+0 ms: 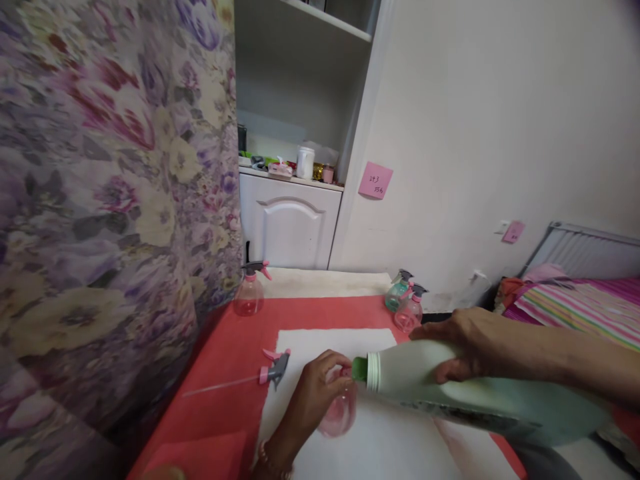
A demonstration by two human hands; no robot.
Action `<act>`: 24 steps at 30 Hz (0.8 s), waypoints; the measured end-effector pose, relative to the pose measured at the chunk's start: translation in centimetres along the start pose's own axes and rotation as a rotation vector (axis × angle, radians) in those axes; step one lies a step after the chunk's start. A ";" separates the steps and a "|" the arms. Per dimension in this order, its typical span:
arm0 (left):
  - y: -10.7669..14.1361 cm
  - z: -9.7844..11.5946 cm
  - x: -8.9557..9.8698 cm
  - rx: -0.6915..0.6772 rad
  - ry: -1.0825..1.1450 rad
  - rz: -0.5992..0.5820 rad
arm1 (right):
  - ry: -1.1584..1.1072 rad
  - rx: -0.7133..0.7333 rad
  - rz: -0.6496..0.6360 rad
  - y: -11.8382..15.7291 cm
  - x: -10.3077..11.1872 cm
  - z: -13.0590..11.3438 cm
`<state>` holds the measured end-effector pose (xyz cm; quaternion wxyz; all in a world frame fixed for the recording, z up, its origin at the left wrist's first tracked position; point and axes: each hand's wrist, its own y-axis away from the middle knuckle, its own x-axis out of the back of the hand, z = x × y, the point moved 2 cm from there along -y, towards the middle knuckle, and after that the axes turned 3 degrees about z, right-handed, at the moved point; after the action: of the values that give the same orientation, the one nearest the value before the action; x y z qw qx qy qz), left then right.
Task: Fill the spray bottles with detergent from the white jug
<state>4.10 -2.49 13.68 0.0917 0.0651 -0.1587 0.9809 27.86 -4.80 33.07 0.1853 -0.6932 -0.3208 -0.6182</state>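
My left hand (320,387) has its fingers wrapped round the neck of a clear pink spray bottle (340,417) with its top off, standing on a white sheet (385,440). Tipped almost level, a large pale green jug (415,373) is gripped from above by my right hand (460,343). Its green spout (359,369) meets or nearly meets the bottle's mouth; whether liquid flows, I cannot make out. Left of my left hand lies a grey and pink spray head (275,369) with a long clear tube.
A pink spray bottle (249,293) stands at the table's back left. At the back right are a green spray bottle (397,293) and another pink one (410,312). Red cloth (210,400) covers the table. A flowered curtain (115,200) hangs on the left; a bed (590,300) is at right.
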 end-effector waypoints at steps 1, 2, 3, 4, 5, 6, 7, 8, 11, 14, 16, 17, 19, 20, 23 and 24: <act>0.0 0.0 0.0 -0.002 0.002 0.000 | -0.002 0.001 0.000 0.0 0.0 0.0; 0.0 0.0 0.0 -0.003 0.003 -0.001 | -0.004 0.004 -0.004 0.0 0.0 -0.1; 0.0 0.0 0.0 -0.004 0.004 -0.003 | -0.006 0.008 -0.005 0.0 0.0 -0.1; 0.0 -0.1 0.0 -0.005 0.006 -0.004 | -0.006 0.013 -0.008 0.0 0.1 -0.1; 0.0 -0.1 0.0 -0.004 0.005 -0.007 | -0.004 0.016 -0.010 0.0 0.1 -0.2; 0.0 -0.1 0.0 -0.003 0.005 -0.007 | -0.003 0.016 -0.012 -0.1 0.1 -0.2; 0.0 -0.2 0.0 -0.003 0.003 -0.007 | -0.002 0.014 -0.013 -0.1 0.1 -0.3; 0.0 -0.2 0.0 -0.004 0.001 -0.006 | 0.001 0.009 -0.012 0.0 0.1 -0.3; 0.0 -0.2 0.1 -0.008 -0.008 -0.005 | -0.001 0.002 -0.005 0.0 0.2 -0.5; 0.0 -0.3 0.1 -0.011 -0.011 -0.003 | 0.003 0.007 0.004 0.0 0.2 -0.5; 0.0 -0.4 0.1 -0.013 -0.005 -0.006 | 0.016 0.008 0.014 0.0 0.1 -0.4; 0.0 -0.4 0.1 -0.015 -0.003 -0.007 | 0.022 0.009 0.019 0.0 0.1 -0.3; 0.0 -0.4 0.1 -0.015 0.003 -0.008 | 0.025 0.012 0.019 -0.1 0.1 -0.2; -0.1 -0.5 0.1 -0.013 0.006 -0.006 | 0.022 0.014 0.019 0.0 0.1 -0.2; -0.1 -0.5 0.1 -0.012 0.012 -0.006 | 0.002 0.014 0.011 0.0 0.1 -0.2; -0.1 -0.4 0.1 -0.014 0.013 -0.008 | -0.001 0.013 0.008 0.0 0.1 -0.3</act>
<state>4.02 -2.29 13.30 0.0972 0.0590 -0.1647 0.9798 27.69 -4.96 33.23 0.1923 -0.6936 -0.3220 -0.6151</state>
